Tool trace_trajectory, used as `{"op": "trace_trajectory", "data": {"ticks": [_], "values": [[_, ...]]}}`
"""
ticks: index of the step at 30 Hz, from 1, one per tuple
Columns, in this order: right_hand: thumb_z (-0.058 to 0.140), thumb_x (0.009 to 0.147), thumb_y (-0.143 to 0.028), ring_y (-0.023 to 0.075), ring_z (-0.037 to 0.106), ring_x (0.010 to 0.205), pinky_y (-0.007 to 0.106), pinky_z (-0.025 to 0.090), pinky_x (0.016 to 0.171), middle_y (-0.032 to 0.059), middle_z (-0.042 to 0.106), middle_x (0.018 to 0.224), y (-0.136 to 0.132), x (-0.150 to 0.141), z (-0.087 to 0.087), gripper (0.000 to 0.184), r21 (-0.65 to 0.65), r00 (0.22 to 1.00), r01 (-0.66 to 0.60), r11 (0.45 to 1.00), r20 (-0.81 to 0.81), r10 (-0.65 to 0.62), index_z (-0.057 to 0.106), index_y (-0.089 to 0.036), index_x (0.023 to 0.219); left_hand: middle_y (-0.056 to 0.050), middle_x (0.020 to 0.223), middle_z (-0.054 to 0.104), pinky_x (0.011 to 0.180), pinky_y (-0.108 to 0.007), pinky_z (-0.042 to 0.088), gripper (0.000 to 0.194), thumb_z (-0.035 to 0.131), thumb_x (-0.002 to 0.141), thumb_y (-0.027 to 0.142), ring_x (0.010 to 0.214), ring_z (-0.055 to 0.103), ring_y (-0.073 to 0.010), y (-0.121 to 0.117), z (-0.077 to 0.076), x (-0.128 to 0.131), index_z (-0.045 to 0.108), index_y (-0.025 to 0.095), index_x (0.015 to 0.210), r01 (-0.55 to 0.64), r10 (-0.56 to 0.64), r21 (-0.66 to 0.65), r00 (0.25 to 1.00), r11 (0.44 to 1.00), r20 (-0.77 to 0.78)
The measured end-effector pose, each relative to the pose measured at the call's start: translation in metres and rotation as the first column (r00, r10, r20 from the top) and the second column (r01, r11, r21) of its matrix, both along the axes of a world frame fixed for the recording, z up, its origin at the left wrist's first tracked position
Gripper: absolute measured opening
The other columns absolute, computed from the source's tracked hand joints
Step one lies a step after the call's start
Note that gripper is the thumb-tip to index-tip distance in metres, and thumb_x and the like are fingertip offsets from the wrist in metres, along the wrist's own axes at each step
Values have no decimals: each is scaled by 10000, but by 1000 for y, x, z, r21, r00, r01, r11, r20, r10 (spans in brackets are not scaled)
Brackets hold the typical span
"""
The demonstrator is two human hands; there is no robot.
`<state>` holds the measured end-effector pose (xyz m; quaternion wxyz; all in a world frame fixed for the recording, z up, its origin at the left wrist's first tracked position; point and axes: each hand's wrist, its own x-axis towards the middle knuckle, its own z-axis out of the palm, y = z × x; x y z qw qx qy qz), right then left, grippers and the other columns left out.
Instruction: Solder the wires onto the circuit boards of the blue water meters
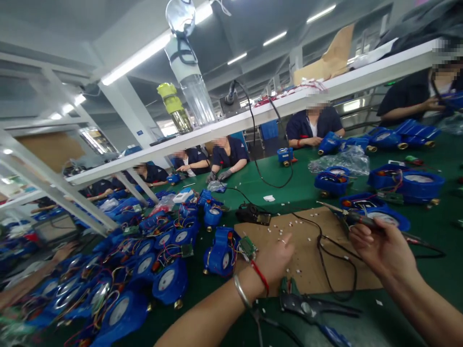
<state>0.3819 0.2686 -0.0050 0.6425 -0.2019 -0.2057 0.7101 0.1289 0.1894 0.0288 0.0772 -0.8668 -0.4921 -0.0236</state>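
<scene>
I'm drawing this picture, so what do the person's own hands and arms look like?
The left hand has a thin ring on one finger, then a red bracelet and a shiny silver bangle further back. The right hand shows no jewellery. Neither wears a glove, and no sleeves show.

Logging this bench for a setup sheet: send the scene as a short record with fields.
Left grip: at the cardboard, beside a green circuit board; whether it holds anything is unclear
Right grip: holding a soldering iron
Near edge of cardboard: pliers
Left side: many blue meters with wires
Across the green table: people in dark tops
</scene>
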Motion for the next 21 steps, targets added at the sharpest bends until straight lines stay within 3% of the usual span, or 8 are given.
{"op": "trace_trajectory", "data": {"ticks": [4,7,9,11,14,17,21], "values": [[528,774,-278,99,293,486,248,369,356,13,282,610,-2,-3,-2,215,9,995,14,1000,102,-15,489,-188,583,-94,1359,477,776,-302,539,214,438,873,135,913,633,-184,-58,-2,-24,554,151,1052,15,-14,-29,999,999,39],[516,775,-245,106,291,497,263,329,380,16,298,605,-7,-11,0,186,64,987,43,997,154,-52,513,-185,599,-96,1272,539,866,-303,514,265,381,910,124,1037,593,-179,-88,9,-55,533,149,1126,-21,19,25,996,999,87],[506,784,-235,112,294,501,276,304,402,22,323,589,-10,-20,1,168,95,981,44,995,183,-61,547,-177,631,-100,1208,568,896,-303,501,302,347,927,118,1064,574,-171,-101,19,-84,514,144,1177,-149,134,98,980,984,145],[494,799,-247,116,295,500,284,281,423,26,353,571,-12,-31,2,168,117,975,15,993,217,-40,595,-166,691,-93,1147,583,913,-315,497,286,346,941,143,1051,570,-170,-109,25,-115,537,154,1154,-322,282,174,934,931,221],[498,787,-229,122,317,494,288,247,440,33,405,555,-16,-50,5,173,177,967,-21,984,252,-25,653,-155,811,-96,1122,578,929,-357,493,281,360,937,136,1058,557,-186,-118,21,-150,555,157,1138,-424,372,207,894,882,250],[533,747,-214,129,363,496,280,222,431,43,470,581,-20,-69,10,188,246,961,-29,969,275,-41,667,-153,863,-109,1147,557,928,-397,490,320,368,922,104,1085,538,-203,-124,4,-161,529,160,1192,-378,353,153,921,913,167],[564,744,-248,137,394,476,271,204,411,41,516,574,-30,-87,13,209,290,939,-78,954,343,-27,664,-175,911,-121,1204,528,960,-420,459,356,353,921,84,1123,512,-213,-121,-10,-155,498,160,1237,-257,251,112,966,960,66]]}}
